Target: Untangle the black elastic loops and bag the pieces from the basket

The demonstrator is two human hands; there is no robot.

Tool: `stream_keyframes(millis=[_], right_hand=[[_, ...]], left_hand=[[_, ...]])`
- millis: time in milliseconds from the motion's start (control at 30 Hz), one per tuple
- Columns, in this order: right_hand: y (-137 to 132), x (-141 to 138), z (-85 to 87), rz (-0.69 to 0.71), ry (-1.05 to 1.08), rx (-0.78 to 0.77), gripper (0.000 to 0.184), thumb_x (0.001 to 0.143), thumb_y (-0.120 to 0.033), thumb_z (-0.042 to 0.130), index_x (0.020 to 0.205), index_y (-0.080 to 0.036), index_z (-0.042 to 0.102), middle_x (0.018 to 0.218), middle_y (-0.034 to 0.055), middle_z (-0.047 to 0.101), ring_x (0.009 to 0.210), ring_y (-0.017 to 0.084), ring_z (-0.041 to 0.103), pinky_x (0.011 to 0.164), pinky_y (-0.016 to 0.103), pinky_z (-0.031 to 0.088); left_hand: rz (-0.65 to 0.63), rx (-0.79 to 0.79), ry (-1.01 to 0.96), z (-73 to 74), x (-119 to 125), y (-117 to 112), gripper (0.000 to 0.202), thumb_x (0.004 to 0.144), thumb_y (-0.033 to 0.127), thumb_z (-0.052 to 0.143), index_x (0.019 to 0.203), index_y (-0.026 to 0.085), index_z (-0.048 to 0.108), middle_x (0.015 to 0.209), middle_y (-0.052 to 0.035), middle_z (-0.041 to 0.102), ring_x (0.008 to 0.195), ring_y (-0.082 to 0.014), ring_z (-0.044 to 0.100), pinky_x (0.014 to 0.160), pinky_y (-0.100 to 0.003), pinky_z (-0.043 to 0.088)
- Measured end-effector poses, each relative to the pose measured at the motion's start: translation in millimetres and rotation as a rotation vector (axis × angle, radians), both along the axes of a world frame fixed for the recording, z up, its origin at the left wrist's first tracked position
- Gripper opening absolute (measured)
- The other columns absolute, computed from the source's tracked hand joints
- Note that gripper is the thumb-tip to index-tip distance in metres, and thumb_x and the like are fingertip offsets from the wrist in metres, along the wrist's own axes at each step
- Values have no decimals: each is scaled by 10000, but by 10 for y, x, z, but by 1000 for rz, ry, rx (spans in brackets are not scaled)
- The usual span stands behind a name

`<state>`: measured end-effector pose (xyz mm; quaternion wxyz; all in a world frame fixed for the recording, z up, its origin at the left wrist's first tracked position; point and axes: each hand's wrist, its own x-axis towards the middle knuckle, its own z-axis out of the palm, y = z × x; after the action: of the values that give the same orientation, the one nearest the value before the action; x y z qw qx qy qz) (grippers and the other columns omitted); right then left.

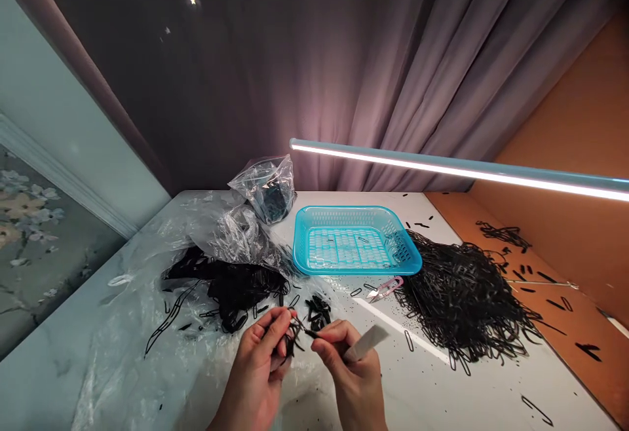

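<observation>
My left hand [260, 359] is closed in a pinch on a small bunch of thin black elastic loops [293, 334] near the table's front edge. My right hand [351, 369] is closed too: its fingertips pinch one black loop at the bunch, and a flat grey blade-like tool [366, 342] sticks out of it to the right. The two hands nearly touch. A small heap of cut black loops [318, 312] lies just beyond them.
A turquoise plastic basket [356, 264] stands mid-table. A big pile of black loops [462, 293] lies to its right, pink snips [386, 288] in front. Clear plastic bags [230, 234] with black bands cover the left. A lit lamp bar [462, 169] hangs overhead.
</observation>
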<state>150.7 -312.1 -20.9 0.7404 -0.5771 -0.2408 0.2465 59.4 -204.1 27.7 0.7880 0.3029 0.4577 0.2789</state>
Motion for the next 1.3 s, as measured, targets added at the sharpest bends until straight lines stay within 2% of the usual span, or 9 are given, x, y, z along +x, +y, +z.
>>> stream_keyframes(millis=[133,300,400,633,733,933,1033,1133,1300], right_hand=[[-56,76,-4,-32,139,-37,210,772,-375,786,749,-191,689,678,5,598,639,138,502,581,243,387],[-42,117,65,42,224,-42,254,714,-414,826,731,-189,711,646,4,609,594,124,458,575,254,362],[-19,104,122,77,223,-58,269,725,-437,813,735,-186,717,662,18,647,586,124,456,580,261,361],[22,54,141,101,245,-15,261,730,-403,816,733,-184,675,654,-3,590,622,132,495,596,253,391],[28,27,118,179,264,26,238,756,-375,798,753,-180,662,695,3,590,656,148,527,628,273,424],[-17,78,160,233,127,-56,275,829,-412,719,747,-170,619,656,-16,510,636,130,421,583,256,313],[1,127,193,407,285,-42,316,800,-436,739,752,-165,583,624,-17,521,567,103,334,522,248,213],[25,137,235,538,432,-2,344,787,-442,756,787,-166,551,596,-28,526,512,77,256,498,251,135],[-2,102,352,656,401,-39,328,805,-421,752,785,-162,551,621,-27,520,531,72,278,506,242,162]], left_hand=[[156,82,19,42,-123,207,389,568,376,904,877,214,732,565,85,448,544,-39,451,477,-84,330],[-322,185,33,74,-205,155,254,748,412,794,828,189,702,612,64,509,488,-21,366,474,-114,303],[-486,368,97,74,-192,60,250,808,429,733,820,181,707,683,38,564,519,-32,406,517,-140,343],[-505,519,157,55,-160,41,314,708,434,803,892,185,745,651,11,607,564,-102,485,570,-212,416],[-534,593,181,29,-141,34,288,762,443,750,887,184,740,646,5,601,576,-115,481,569,-218,412],[-655,1053,321,85,-217,94,272,918,385,569,753,200,682,613,2,554,579,-140,494,552,-236,359],[-696,1215,362,141,-269,127,285,951,345,523,744,215,671,637,-3,584,598,-148,518,576,-245,359],[-720,1222,375,178,-272,121,292,955,334,511,728,216,652,633,-2,597,595,-152,534,578,-246,367],[-738,1173,376,206,-232,100,296,955,336,506,724,214,645,664,-7,635,628,-158,568,606,-244,392]])
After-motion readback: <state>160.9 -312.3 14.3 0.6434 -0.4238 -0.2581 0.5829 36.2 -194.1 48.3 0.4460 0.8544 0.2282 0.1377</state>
